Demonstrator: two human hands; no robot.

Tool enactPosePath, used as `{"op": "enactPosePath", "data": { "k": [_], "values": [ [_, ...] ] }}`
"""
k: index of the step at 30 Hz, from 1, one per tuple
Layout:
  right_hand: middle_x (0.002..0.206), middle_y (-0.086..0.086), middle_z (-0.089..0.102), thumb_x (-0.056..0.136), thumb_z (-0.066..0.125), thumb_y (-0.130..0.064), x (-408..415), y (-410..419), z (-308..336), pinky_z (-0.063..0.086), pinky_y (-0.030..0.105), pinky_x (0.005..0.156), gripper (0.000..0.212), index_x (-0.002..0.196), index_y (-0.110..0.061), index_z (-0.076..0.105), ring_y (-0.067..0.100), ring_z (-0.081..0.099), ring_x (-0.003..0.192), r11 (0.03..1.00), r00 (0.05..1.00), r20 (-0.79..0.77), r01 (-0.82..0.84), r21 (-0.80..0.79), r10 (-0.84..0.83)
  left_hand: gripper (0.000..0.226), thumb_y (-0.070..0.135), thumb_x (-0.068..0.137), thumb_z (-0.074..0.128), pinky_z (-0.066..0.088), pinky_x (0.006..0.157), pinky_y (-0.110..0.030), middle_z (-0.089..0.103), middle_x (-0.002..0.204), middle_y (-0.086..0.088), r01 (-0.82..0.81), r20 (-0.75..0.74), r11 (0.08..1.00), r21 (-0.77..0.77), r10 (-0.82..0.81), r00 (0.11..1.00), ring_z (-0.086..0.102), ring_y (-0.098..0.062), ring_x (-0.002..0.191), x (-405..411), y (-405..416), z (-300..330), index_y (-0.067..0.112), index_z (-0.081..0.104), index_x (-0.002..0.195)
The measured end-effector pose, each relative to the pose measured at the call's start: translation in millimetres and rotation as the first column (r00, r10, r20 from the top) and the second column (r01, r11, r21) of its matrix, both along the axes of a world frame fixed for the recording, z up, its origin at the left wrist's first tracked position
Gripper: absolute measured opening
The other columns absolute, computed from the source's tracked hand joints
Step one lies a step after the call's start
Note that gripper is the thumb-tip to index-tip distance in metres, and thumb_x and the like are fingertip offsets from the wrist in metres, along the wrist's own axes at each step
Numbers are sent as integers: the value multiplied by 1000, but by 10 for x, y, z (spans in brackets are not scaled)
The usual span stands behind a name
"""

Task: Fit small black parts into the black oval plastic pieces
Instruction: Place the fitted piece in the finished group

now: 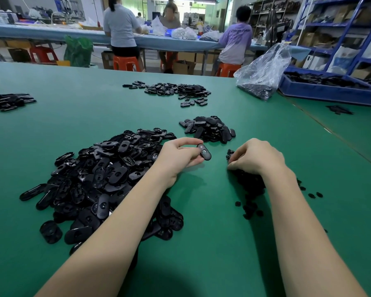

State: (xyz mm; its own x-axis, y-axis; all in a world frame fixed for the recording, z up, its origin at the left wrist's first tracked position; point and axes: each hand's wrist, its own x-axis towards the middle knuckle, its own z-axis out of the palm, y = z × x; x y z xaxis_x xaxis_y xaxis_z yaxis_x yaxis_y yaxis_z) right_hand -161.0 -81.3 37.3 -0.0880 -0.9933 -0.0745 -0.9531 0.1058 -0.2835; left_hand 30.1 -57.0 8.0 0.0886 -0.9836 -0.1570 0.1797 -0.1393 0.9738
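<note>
In left hand (pixel 181 156) pinch: glossy black oval piece (pixel 204 151); right hand (pixel 254 156) curled on small parts (pixel 250 185).

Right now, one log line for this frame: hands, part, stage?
left hand: pinches oval piece | right hand: fingers curled into small parts pile, pick unclear | stage: fetching insert, not yet fitted | surface: green table

table (pixel 116 99): plain green | oval pieces, big heap (pixel 107 179): glossy black | small parts pile (pixel 251 189): matte black | held oval piece (pixel 204 151): black with grey centre | tray (pixel 330 93): blue | bag (pixel 264 71): clear, dark contents | stools (pixel 126 63): orange-red | shelving (pixel 351 24): blue frame | far sack (pixel 78 51): green
</note>
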Motion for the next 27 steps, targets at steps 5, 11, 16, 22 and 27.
{"op": "enactPosePath", "data": {
  "k": [5, 11, 16, 22, 27],
  "values": [
    [94, -11, 75, 86, 71, -35, 38, -34, -41, 49, 27, 79, 5, 83, -36, 76, 16, 67, 96, 997, 983, 179, -36, -61, 47, 16, -3, 88, 69, 60, 69, -20, 73, 92, -16, -35, 33, 999, -42, 36, 999, 70, -17, 75, 26, -1, -4, 12, 74, 94],
    [82, -5, 76, 91, 68, -21, 197, -19, -2, 42, 17, 54, 13, 91, -32, 76, 3, 51, 53, 977, 742, 638, -112, -182, 204, 20, -10, 83, 72, 61, 73, -23, 75, 93, -17, -42, -49, 996, -80, 38, 998, 75, -22, 77, 40, -17, -12, 6, 70, 96],
    [79, -9, 75, 96, 64, -18, 294, 12, 8, 39, 19, 52, 18, 90, -28, 77, 4, 40, 45, 968, 699, 670, -174, -179, 250, 23, -10, 80, 73, 61, 75, -26, 74, 100, -19, -68, -47, 993, -91, 64, 997, 77, -26, 83, 49, -24, -22, 6, 68, 96],
    [74, -14, 76, 93, 68, -15, 316, 3, -23, 39, 10, 46, 10, 86, -22, 72, 1, 47, 44, 981, 662, 724, -133, -138, 192, 26, -9, 77, 76, 58, 93, -43, 76, 98, -19, -72, 18, 993, -97, 74, 997, 74, -35, 97, 71, -23, -14, 12, 66, 89],
    [59, -16, 64, 89, 76, -16, 348, -10, -44, 33, 8, 42, 12, 81, -24, 75, -5, 46, 40, 984, 619, 766, -77, -161, 174, 26, -9, 77, 76, 58, 87, -38, 78, 90, -13, -55, 37, 991, -121, 60, 998, 75, -34, 93, 91, -25, -4, 12, 66, 88]
  ]
}}
